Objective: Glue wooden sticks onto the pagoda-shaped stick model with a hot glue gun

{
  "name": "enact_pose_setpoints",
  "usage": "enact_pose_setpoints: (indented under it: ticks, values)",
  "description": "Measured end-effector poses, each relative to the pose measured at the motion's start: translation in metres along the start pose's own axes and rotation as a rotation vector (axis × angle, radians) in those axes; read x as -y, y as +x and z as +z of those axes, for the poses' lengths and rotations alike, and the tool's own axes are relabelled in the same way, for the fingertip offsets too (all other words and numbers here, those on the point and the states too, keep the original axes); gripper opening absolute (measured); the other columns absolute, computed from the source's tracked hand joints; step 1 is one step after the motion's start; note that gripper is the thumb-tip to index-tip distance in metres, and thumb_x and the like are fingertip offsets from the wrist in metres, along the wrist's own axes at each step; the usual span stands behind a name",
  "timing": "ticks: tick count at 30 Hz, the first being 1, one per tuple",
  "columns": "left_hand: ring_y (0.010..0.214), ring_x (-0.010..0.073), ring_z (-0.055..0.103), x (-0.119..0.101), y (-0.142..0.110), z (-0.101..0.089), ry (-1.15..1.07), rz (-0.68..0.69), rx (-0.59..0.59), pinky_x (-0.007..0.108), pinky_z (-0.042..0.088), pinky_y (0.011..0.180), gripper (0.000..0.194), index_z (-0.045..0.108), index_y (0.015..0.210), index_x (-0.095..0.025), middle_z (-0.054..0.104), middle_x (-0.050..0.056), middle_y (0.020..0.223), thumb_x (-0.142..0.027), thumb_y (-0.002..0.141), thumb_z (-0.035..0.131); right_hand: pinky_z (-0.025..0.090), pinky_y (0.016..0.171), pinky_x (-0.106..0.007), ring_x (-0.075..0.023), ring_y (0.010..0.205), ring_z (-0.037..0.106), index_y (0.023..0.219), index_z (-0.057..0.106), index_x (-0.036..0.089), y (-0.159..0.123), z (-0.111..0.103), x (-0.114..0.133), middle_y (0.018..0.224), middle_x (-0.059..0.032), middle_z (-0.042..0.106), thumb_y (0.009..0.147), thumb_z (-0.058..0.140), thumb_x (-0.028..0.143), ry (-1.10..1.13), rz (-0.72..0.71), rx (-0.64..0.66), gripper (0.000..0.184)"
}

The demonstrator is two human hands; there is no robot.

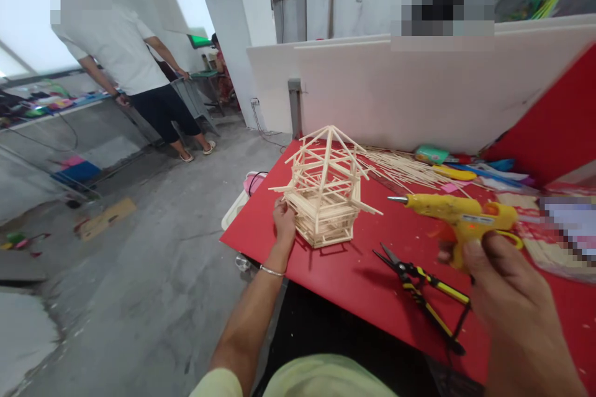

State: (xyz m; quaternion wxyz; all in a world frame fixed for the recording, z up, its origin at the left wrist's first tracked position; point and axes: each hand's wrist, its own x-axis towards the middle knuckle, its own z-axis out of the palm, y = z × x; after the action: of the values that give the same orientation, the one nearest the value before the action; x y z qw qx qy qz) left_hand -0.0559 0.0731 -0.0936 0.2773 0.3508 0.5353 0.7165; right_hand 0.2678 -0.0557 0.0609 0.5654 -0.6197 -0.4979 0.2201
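A pavilion-like model [328, 198] built from thin wooden sticks stands upright on the red tabletop [344, 276]. My left hand [284, 220] grips its lower left side, with some fingers hidden behind the sticks. On the right, my right hand [500, 279] is wrapped around the handle of a yellow hot glue gun [459, 214]. The gun is raised above the table, and its metal nozzle points left toward the model, apart from it. Below the gun lies a pair of black and yellow pliers [421, 291], jaws spread and pointing toward the model.
Loose wooden sticks [400, 167] lie behind the model. Beside them are a green packet [431, 154] and a yellow-handled tool [454, 172]. A white board [354, 93] rises behind the table. One person [125, 56] stands at the far left by a workbench [60, 108].
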Motion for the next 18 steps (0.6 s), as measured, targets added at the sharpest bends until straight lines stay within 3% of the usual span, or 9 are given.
enact_pose_setpoints:
  ticks: [2, 5, 10, 13, 18]
  values:
    - [0.092, 0.0170, 0.060, -0.002, -0.015, 0.008, 0.029, 0.008, -0.058, 0.029, 0.049, 0.086, 0.017, 0.069, 0.079, -0.017, 0.061, 0.004, 0.096, -0.034, 0.078, 0.068, 0.055, 0.067, -0.026, -0.0165, 0.071, 0.067, 0.093, 0.070, 0.024, -0.003, -0.002, 0.002, 0.080, -0.0029, 0.069, 0.081, 0.069, 0.061, 0.021, 0.008, 0.058, 0.039]
    - [0.096, 0.0169, 0.060, -0.009, -0.042, 0.022, 0.060, -0.003, -0.139, 0.029, 0.048, 0.089, 0.016, 0.069, 0.091, -0.018, 0.060, 0.005, 0.102, -0.033, 0.085, 0.064, 0.049, 0.061, -0.024, -0.0143, 0.067, 0.062, 0.090, 0.069, 0.022, -0.006, -0.006, 0.010, 0.076, -0.0017, 0.067, 0.082, 0.068, 0.056, -0.099, 0.013, 0.007, 0.035]
    - [0.096, 0.0167, 0.061, -0.024, -0.080, 0.039, 0.099, -0.025, -0.129, 0.028, 0.051, 0.089, 0.026, 0.068, 0.096, -0.017, 0.058, 0.008, 0.109, -0.041, 0.091, 0.060, 0.043, 0.053, -0.025, -0.0137, 0.059, 0.056, 0.088, 0.066, 0.021, -0.010, -0.005, 0.028, 0.069, 0.0017, 0.062, 0.065, 0.079, 0.065, -0.336, -0.028, -0.071, 0.052]
    - [0.105, 0.0183, 0.062, -0.026, -0.097, 0.042, 0.117, -0.010, -0.050, 0.028, 0.051, 0.094, 0.028, 0.069, 0.100, -0.016, 0.056, 0.010, 0.120, -0.041, 0.089, 0.062, 0.042, 0.050, -0.025, -0.0121, 0.054, 0.052, 0.079, 0.059, 0.021, -0.014, 0.005, 0.031, 0.065, 0.0034, 0.058, 0.065, 0.079, 0.066, -0.360, -0.159, -0.089, 0.051]
    - [0.124, 0.0237, 0.059, -0.027, -0.117, 0.038, 0.174, -0.008, 0.075, 0.033, 0.046, 0.108, 0.034, 0.070, 0.110, -0.017, 0.052, 0.014, 0.140, -0.044, 0.091, 0.062, 0.035, 0.052, -0.024, -0.0101, 0.054, 0.049, 0.074, 0.051, 0.021, -0.019, 0.028, 0.033, 0.064, 0.0052, 0.051, 0.077, 0.076, 0.053, -0.583, -0.515, -0.136, 0.040]
